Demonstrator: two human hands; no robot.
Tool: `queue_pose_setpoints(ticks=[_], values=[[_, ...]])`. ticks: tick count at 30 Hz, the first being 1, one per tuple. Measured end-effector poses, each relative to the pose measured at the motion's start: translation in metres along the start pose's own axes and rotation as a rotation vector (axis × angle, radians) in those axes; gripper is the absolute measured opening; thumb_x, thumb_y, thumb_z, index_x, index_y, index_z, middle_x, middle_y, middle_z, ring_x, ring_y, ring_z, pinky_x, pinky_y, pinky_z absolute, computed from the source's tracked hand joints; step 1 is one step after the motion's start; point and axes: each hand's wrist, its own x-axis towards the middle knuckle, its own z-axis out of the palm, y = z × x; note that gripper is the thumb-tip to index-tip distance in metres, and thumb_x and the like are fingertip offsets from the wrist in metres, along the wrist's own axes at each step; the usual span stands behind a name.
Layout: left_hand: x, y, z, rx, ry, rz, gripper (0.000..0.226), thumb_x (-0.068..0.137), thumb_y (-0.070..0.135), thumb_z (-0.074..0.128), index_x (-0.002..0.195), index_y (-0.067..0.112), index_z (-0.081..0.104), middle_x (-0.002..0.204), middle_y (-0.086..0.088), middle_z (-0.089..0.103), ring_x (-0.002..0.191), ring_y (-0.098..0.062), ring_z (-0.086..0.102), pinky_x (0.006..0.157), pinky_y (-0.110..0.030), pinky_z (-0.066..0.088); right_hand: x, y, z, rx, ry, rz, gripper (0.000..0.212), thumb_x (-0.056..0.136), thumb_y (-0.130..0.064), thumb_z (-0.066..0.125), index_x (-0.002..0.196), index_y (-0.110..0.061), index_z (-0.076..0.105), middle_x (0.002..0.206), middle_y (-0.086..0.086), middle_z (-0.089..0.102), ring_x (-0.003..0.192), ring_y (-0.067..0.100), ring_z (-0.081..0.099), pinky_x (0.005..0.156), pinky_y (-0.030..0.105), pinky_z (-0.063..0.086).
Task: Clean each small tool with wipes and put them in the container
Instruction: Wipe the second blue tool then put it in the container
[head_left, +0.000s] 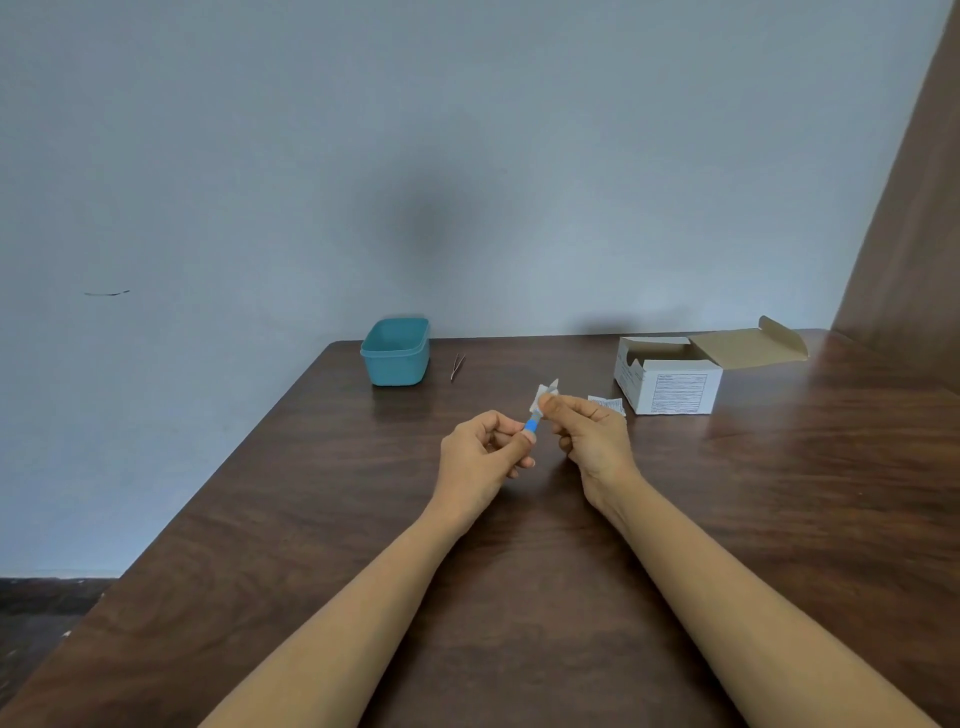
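Head: hands (540, 441) wiping blue-handled tool (531, 427) with wipe (543, 399)

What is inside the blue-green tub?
Only the far inner wall of the blue-green tub shows, and nothing pokes above its rim. Its near wall hides the bottom, so I cannot tell.

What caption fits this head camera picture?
Left hand holds a blue-handled tool while the right hand pinches a wipe around its tip.
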Motion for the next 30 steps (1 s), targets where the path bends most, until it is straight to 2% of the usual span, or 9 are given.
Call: queue_pose_setpoints(ticks=[5,12,15,19,21,24,30], values=[[-0.0026,-0.0001,0.0009,0.056,-0.032,0.034,0.007,0.086,0.016,0.069,0.090,0.010,0.069,0.069,-0.001,0.070,0.061,-0.005,0.066,0.057,-0.016,0.052,0.0032,0.0016,-0.0007,0.079,0.079,0.010,0.013,0.082,-0.021,0.073,0.071,-0.015,0.073,0.061,0.002,0.046,0.056,0.009,0.036,0.054,0.021,0.031],[-0.0031,-0.0034,-0.0008,0.073,0.018,0.040,0.008,0.087,0.014,0.068,0.088,0.006,0.068,0.071,-0.004,0.070,0.060,-0.006,0.067,0.058,-0.018,0.054,0.0029,0.0011,-0.0043,-0.204,-0.139,-0.039,0.018,0.082,-0.024,0.072,0.071,-0.011,0.069,0.052,-0.007,0.048,0.056,0.008,0.036,0.055,0.021,0.033],[-0.0028,-0.0041,-0.0015,0.073,0.016,0.038,0.008,0.088,0.012,0.067,0.089,0.005,0.067,0.072,-0.006,0.070,0.060,-0.006,0.067,0.057,-0.017,0.054,-0.0008,-0.0027,-0.0036,-0.292,-0.197,-0.051,0.016,0.081,-0.022,0.073,0.073,-0.008,0.070,0.053,-0.008,0.053,0.052,0.002,0.042,0.056,0.017,0.037],[-0.0019,-0.0028,-0.0010,0.079,-0.009,0.047,0.010,0.088,0.014,0.067,0.090,0.004,0.066,0.072,-0.006,0.070,0.062,-0.006,0.068,0.058,-0.017,0.054,-0.0040,-0.0029,-0.0005,-0.230,-0.121,-0.040,0.017,0.083,-0.022,0.071,0.077,-0.007,0.070,0.048,-0.014,0.056,0.049,-0.006,0.050,0.062,0.017,0.037],[-0.0018,-0.0012,-0.0002,0.088,-0.027,0.055,0.010,0.089,0.014,0.067,0.091,0.004,0.066,0.073,-0.006,0.070,0.062,-0.006,0.068,0.058,-0.016,0.053,-0.0033,-0.0014,0.0006,-0.161,-0.049,-0.014,0.018,0.084,-0.025,0.071,0.081,-0.007,0.072,0.050,-0.014,0.056,0.051,-0.001,0.050,0.062,0.018,0.037],[-0.0029,-0.0002,0.0013,0.079,-0.049,0.042,0.008,0.088,0.012,0.067,0.090,0.004,0.065,0.072,-0.004,0.069,0.062,-0.006,0.068,0.057,-0.017,0.054,-0.0003,-0.0016,0.0001,-0.057,0.031,0.031,0.016,0.082,-0.028,0.072,0.079,-0.012,0.074,0.063,-0.004,0.054,0.059,0.007,0.040,0.058,0.021,0.036],[-0.0031,-0.0006,0.0013,0.090,-0.045,0.047,0.008,0.088,0.011,0.067,0.091,0.003,0.066,0.075,-0.007,0.070,0.061,-0.006,0.068,0.059,-0.018,0.055,0.0023,-0.0002,0.0011,-0.058,0.055,0.013,0.021,0.090,-0.025,0.064,0.077,-0.010,0.070,0.064,-0.003,0.059,0.057,0.006,0.042,0.053,0.019,0.037]])
